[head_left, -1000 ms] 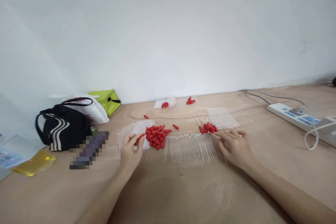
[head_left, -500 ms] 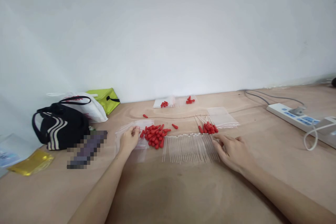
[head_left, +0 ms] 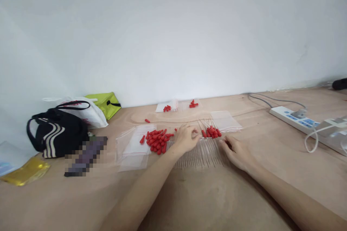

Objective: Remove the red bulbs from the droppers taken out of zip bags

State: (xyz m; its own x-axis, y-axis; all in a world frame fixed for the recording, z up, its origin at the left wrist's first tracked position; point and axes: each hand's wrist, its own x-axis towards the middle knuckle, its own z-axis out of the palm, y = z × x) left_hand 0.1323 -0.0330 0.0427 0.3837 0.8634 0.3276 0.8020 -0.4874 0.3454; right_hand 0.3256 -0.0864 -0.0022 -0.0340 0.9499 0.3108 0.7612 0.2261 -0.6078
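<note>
A row of thin clear pipettes [head_left: 199, 155] lies side by side on the wooden table. My left hand [head_left: 187, 137] is over the upper part of this row with its fingers curled in; whatever they hold is hidden. At the right end of the row, my right hand [head_left: 235, 151] rests low with thumb and fingers drawn together, and no thing between them can be made out. Between and just beyond the hands lies a bunch of pipettes with red rubber bulbs [head_left: 213, 132]. A pile of loose red bulbs [head_left: 157, 141] sits left of my left hand.
Clear zip bags [head_left: 135, 144] lie under and beside the pile; more bags [head_left: 225, 121] are behind my right hand. Small bags with red bulbs [head_left: 167, 108] lie by the wall. A power strip [head_left: 295, 119] is at right, a black bag [head_left: 59, 130] at left.
My left hand has moved right, from the bags beside the red pile to above the pipette row. My right hand stays near the row's right end. The view has shifted slightly.
</note>
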